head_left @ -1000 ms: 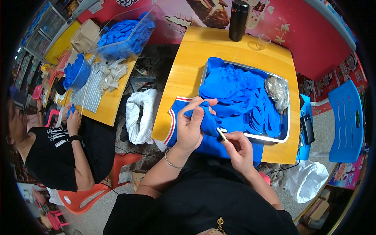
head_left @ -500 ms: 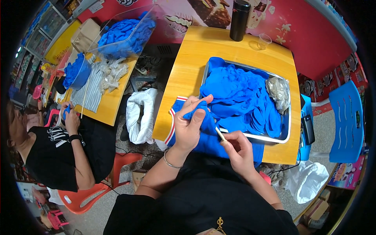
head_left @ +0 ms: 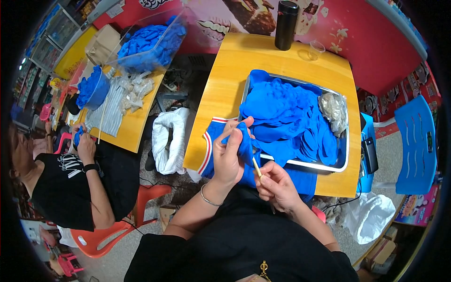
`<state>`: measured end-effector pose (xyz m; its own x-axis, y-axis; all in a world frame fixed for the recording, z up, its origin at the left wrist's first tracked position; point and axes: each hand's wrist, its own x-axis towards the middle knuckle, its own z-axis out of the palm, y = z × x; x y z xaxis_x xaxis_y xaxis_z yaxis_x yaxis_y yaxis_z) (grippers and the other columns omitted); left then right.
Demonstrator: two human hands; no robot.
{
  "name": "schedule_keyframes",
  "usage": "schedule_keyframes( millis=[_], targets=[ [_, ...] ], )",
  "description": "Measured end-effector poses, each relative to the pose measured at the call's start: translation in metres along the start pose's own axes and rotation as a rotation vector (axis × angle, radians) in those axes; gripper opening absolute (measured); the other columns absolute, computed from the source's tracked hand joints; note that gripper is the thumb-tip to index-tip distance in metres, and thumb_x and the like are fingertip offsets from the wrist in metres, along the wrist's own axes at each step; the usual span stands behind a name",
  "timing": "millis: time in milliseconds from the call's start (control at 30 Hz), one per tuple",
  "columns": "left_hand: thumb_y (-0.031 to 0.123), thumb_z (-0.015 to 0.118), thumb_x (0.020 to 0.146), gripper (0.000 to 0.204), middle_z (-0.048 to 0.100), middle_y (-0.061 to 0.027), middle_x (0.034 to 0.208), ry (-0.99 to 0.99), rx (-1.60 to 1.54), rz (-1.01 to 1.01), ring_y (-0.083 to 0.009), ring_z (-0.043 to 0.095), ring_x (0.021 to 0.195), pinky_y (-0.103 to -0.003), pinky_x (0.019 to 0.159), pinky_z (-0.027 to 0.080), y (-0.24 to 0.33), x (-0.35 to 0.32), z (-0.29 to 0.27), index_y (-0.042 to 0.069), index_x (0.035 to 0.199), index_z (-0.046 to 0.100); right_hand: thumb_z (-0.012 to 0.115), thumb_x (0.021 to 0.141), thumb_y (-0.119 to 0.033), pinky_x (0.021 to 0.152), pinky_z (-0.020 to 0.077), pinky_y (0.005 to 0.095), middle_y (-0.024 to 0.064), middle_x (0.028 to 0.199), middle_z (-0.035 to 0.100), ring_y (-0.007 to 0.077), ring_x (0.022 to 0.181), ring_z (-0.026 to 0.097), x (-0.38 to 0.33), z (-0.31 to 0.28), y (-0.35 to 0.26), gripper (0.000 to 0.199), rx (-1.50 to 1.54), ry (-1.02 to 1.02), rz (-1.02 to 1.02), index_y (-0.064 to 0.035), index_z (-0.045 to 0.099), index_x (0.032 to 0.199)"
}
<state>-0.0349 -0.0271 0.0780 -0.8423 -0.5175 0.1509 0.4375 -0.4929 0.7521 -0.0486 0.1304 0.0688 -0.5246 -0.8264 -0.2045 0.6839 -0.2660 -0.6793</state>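
Bright, even light fills the centre with soft shadows and slight glare on the metal tray (head_left: 295, 164), while fisheye bending and black vignette blur the frame's rim.

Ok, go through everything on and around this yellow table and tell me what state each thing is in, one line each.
Left hand: raised, pinching a small blue fabric piece.
Right hand: gripping a thin wooden stick, tip against the fabric.
Metal tray: heaped with blue fabric pieces.
Clear crumpled plastic bag: lying on the tray's right side.
Black cylindrical flask: upright, lid on.
Clear plastic cup: upright, looks empty.
Blue plastic chair: unoccupied.
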Motion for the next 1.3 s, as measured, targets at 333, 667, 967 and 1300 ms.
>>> schedule_keyframes(
  millis=[333, 667, 967, 1300],
  targets=[
    [0.009, 0.056, 0.089, 0.019, 0.058, -0.0066, 0.101, 0.021, -0.048, 0.045, -0.0138, 0.056, 0.091, -0.030, 0.081, 0.047, 0.002, -0.004, -0.003, 0.005, 0.108, 0.057, 0.064, 0.077, 0.003, 0.054, 0.0416, 0.0239, 0.0125, 0.080, 0.058, 0.0183, 0.062, 0.055, 0.010, -0.004, -0.009, 0.015, -1.070, 0.422, -0.652, 0.0000, 0.059, 0.091],
    [0.010, 0.055, 0.090, 0.017, 0.059, -0.0067, 0.098, -0.006, -0.161, -0.073, -0.0146, 0.057, 0.089, -0.030, 0.081, 0.047, -0.001, -0.006, -0.005, 0.009, 0.106, 0.056, 0.054, 0.089, -0.007, 0.052, 0.0361, 0.0176, 0.0037, 0.082, 0.058, 0.0042, 0.060, 0.045, 0.003, -0.013, 0.003, 0.011, -0.534, 0.198, -0.362, -0.0024, 0.051, 0.098],
    [0.004, 0.055, 0.089, 0.014, 0.053, -0.0013, 0.088, 0.034, -0.192, -0.090, -0.0053, 0.050, 0.075, -0.022, 0.068, 0.044, 0.006, -0.005, 0.001, 0.005, 0.103, 0.054, 0.055, 0.089, -0.006, 0.052, 0.0350, 0.0176, 0.0035, 0.082, 0.057, 0.0038, 0.060, 0.044, 0.003, -0.008, 0.004, 0.010, -0.446, 0.175, -0.313, -0.0030, 0.051, 0.098],
    [0.007, 0.050, 0.092, 0.023, 0.054, -0.0009, 0.087, 0.091, -0.162, -0.155, -0.0055, 0.051, 0.077, -0.021, 0.071, 0.045, 0.008, -0.003, 0.010, 0.002, 0.114, 0.052, 0.056, 0.088, -0.005, 0.056, 0.0351, 0.0169, 0.0012, 0.084, 0.055, 0.0035, 0.065, 0.045, 0.006, -0.005, 0.015, 0.014, -0.600, 0.331, -0.461, -0.0042, 0.050, 0.100]
  ],
)
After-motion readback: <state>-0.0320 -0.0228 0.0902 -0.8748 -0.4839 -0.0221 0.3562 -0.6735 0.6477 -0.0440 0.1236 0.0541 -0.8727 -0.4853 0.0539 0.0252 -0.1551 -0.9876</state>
